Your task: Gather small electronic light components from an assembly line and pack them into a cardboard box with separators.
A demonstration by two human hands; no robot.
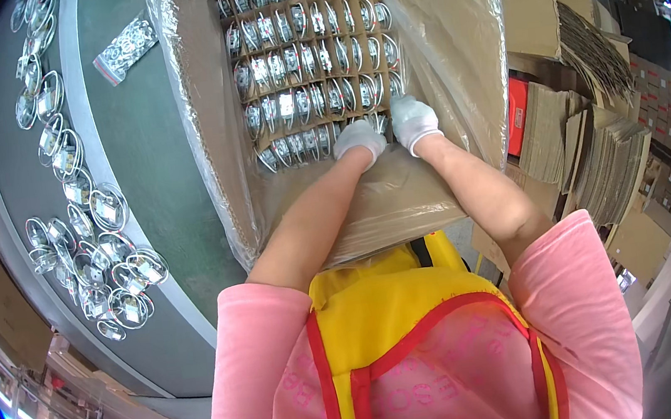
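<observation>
Both gloved hands, left hand (359, 138) and right hand (412, 120), reach into the plastic-lined cardboard box (214, 141), fingers curled onto bagged metal rings (308, 54); exact grip unclear. More rings (99, 263) crowd the green worktop (144, 149); flat cartons (589, 161) stack rightward.

One cardboard box (210, 141) with one clear plastic liner (448, 36) holds five rows of bagged metal rings (309, 62), roughly nine or ten to a row, though glare blurs the count. Two gloved hands, left (358, 137) and right (412, 120). About twenty-five loose rings (96, 239) lie on the green surface (152, 148). One small bag (125, 48).
</observation>
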